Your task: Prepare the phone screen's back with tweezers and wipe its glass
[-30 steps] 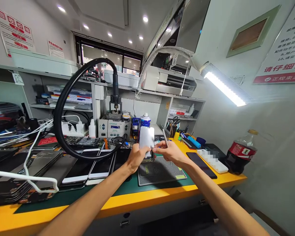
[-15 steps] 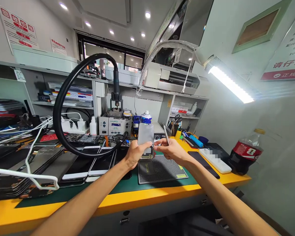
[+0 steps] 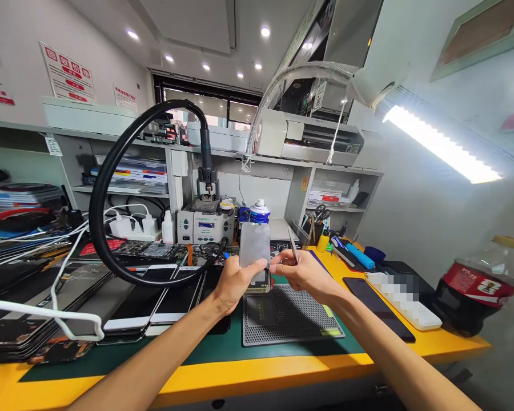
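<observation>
My left hand (image 3: 235, 282) grips a phone (image 3: 255, 251) by its lower left edge and holds it upright above the grey perforated mat (image 3: 289, 317); the glossy panel faces me. My right hand (image 3: 305, 273) pinches the phone's lower right side and also holds metal tweezers (image 3: 293, 246), tips pointing up. Both hands meet over the bench's middle.
Several phones and screens (image 3: 154, 297) lie left of the mat, with stacked panels further left. A black hose loop (image 3: 107, 194) rises from a soldering station (image 3: 205, 225). A dark phone (image 3: 379, 308), white tray (image 3: 405, 299) and cola bottle (image 3: 475, 288) sit right. The lamp (image 3: 441, 145) hangs overhead.
The view has shifted left and slightly down, so the bench things appear further right. The hands keep the same hold on the phone and tweezers.
</observation>
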